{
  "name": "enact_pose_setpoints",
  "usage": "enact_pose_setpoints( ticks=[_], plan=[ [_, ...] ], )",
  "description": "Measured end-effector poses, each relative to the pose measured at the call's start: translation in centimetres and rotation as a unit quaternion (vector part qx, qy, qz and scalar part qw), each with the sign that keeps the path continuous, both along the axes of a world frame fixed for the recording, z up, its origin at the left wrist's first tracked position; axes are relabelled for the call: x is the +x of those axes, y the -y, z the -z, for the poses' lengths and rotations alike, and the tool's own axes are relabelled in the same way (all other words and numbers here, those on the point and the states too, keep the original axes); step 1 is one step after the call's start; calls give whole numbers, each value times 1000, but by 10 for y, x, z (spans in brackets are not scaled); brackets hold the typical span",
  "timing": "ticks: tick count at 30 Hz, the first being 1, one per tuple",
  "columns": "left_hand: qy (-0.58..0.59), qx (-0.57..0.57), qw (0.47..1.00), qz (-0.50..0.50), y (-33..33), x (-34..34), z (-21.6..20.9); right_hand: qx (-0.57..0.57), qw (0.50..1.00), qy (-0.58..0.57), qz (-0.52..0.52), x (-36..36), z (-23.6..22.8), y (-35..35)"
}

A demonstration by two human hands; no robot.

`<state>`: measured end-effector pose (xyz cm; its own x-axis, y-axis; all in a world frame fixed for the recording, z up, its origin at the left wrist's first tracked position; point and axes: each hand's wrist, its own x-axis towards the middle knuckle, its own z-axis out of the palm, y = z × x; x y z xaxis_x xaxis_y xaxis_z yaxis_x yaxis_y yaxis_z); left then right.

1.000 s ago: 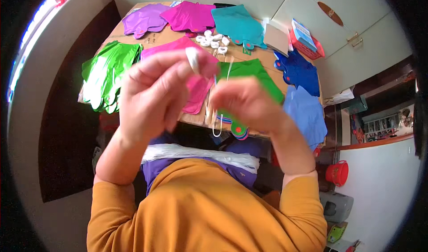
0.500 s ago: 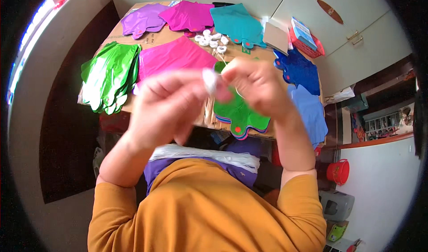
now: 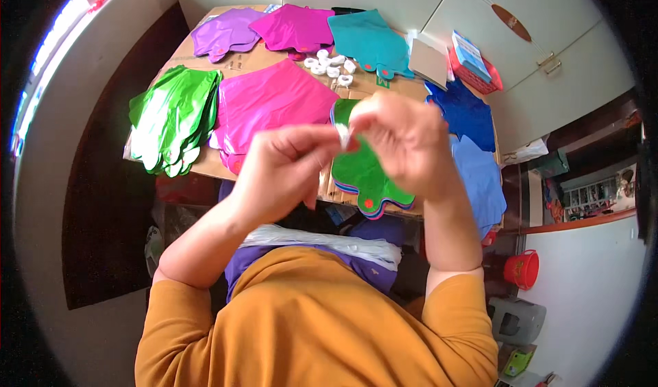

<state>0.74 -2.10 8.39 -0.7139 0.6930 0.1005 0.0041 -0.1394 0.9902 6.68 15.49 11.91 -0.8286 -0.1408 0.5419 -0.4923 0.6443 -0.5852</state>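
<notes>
Above the table's near edge, my left hand (image 3: pixel 277 168) pinches a small white coil of ribbon (image 3: pixel 344 136) between thumb and fingertips. My right hand (image 3: pixel 404 144) is closed against the coil's right side, fingers curled; what it grips is too small and blurred to make out. Below both hands lies a stack of flat lobed sheets, with a green sheet (image 3: pixel 373 175) bearing an orange-red dot on top. Several more white ribbon coils (image 3: pixel 330 65) sit in a loose heap farther back. Left of the stack is a shiny pink sheet (image 3: pixel 274 99).
Shiny green sheets (image 3: pixel 171 113) are piled at the left; purple (image 3: pixel 226 32), magenta (image 3: pixel 295 27) and teal sheets (image 3: pixel 370 41) line the back. Dark blue (image 3: pixel 466 116) and light blue sheets (image 3: pixel 478 185) lie right, near a red basket (image 3: pixel 476 75). White strands (image 3: pixel 322 242) cross my lap.
Both hands have shifted slightly, the left one to the right and down with the coil. The ribbon strand seen by my right hand no longer shows clearly.
</notes>
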Motion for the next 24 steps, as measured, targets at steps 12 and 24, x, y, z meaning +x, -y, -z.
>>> enact_pose_setpoints(
  ticks=[12, 24],
  plan=[
    [96, 22, 994, 39, -1, 7, 12, 206, 967, -147, 37, 8, 8, 9],
    [142, 48, 978, 143, 10, -4, 25, -305, 913, 272, 4, 13, 63, -15]
  ],
)
